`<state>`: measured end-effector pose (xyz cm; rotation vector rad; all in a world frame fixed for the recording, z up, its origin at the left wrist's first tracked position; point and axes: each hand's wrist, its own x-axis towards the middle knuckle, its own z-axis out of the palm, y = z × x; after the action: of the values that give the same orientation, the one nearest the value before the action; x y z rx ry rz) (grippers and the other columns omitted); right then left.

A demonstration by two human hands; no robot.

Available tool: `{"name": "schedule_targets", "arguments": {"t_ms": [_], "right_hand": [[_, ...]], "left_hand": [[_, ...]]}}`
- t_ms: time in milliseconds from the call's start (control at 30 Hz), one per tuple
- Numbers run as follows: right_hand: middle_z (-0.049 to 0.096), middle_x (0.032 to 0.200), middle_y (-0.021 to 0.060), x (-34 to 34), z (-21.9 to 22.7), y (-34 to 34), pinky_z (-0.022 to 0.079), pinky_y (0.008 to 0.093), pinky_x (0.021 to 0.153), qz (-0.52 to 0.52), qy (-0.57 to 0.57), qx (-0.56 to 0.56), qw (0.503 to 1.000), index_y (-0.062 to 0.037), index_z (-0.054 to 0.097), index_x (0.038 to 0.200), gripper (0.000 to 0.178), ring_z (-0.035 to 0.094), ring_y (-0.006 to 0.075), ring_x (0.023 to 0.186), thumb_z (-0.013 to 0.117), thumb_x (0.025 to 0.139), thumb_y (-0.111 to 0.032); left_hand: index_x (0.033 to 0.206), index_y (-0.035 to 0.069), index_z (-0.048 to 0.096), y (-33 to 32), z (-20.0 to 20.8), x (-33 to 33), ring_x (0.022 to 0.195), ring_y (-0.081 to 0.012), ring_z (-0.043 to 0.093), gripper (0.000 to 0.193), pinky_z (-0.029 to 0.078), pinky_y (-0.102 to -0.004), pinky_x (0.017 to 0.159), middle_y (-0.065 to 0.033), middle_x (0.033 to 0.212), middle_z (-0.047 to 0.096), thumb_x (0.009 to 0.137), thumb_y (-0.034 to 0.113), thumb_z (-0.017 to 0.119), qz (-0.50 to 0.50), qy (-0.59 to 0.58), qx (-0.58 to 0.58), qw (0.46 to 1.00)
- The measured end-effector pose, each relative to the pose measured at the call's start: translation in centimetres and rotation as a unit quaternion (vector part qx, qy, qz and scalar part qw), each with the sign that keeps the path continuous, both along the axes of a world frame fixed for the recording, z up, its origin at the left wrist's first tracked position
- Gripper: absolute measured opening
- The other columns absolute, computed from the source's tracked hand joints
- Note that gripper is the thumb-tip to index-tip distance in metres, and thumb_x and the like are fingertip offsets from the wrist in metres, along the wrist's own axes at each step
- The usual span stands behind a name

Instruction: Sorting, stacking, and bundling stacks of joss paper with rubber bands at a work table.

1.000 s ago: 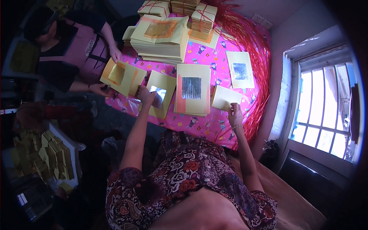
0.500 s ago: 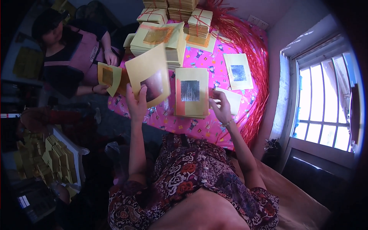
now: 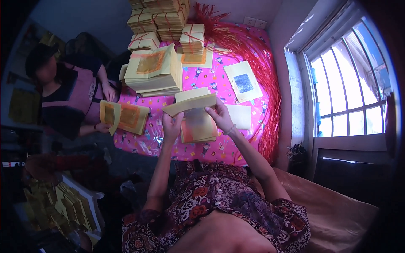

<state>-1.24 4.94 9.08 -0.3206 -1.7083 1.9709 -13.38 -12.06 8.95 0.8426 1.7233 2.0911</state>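
The left hand (image 3: pixel 172 126) and the right hand (image 3: pixel 220 114) both grasped one pale yellow paper sheet (image 3: pixel 190 104), the left by its left end, the right by its right end, thumbs toward the person; the sheet was tilted, its right end the higher, above a stack of foil-stamped paper (image 3: pixel 198 134) that lay in front of the person (blur hid whether the sheet touched the stack). To the right of the hands, a plain pale sheet (image 3: pixel 240 117) lay on the pink patterned tablecloth (image 3: pixel 230 152); farther back lay a sheet with a silver foil square (image 3: pixel 243 83), set at a slant. Behind the left hand stood a thick paper stack (image 3: pixel 152 80), its top showing a gold square edged in orange; beyond it rose paper bundles tied with red strips (image 3: pixel 158 21); a swathe of loose red strips (image 3: pixel 263 71) curved along the table's right side. At the left, a co-worker (image 3: pixel 67 88) had a hand (image 3: pixel 103 127) on orange-printed paper (image 3: pixel 137 119).
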Motion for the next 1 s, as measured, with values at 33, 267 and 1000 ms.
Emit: {"name": "schedule_targets", "arguments": {"t_ms": [33,267,1000], "right_hand": [[0.059,0.105,0.0040,0.2,-0.8,0.0,0.043,0.0296,0.087,-0.012,0.002,0.017,1.000,-0.0022,0.052,0.120,0.032,0.054,0.0124,0.096,0.059,0.089,-0.006],[0.059,0.103,0.0073,0.1,-1.3,-0.2,0.043,0.0302,0.087,-0.023,-0.029,0.017,0.999,-0.0007,0.050,0.119,0.031,0.054,0.0144,0.096,0.058,0.091,-0.010],[0.051,0.114,0.0185,0.5,2.2,-3.8,0.046,0.0436,0.085,-0.131,-0.173,0.394,0.893,-0.0070,0.044,0.135,0.065,0.052,0.0346,0.102,0.069,0.075,-0.013]], "left_hand": [[0.115,-0.001,0.049,0.2,-0.2,0.2,0.097,-0.0126,0.058,0.028,0.046,-0.0254,0.084,-0.0069,0.106,0.060,0.088,-0.002,0.057,0.007,0.016,-0.027,0.999],[0.116,-0.001,0.048,0.8,-1.2,0.1,0.094,-0.0117,0.057,0.027,0.046,-0.0259,0.084,-0.0059,0.105,0.059,0.090,0.000,0.055,0.024,-0.017,-0.020,0.999],[0.091,0.001,0.060,5.1,0.6,3.6,0.086,-0.0253,0.058,0.030,0.046,-0.0350,0.075,-0.0142,0.094,0.059,0.082,0.027,0.072,0.108,0.115,-0.221,0.962]]}}
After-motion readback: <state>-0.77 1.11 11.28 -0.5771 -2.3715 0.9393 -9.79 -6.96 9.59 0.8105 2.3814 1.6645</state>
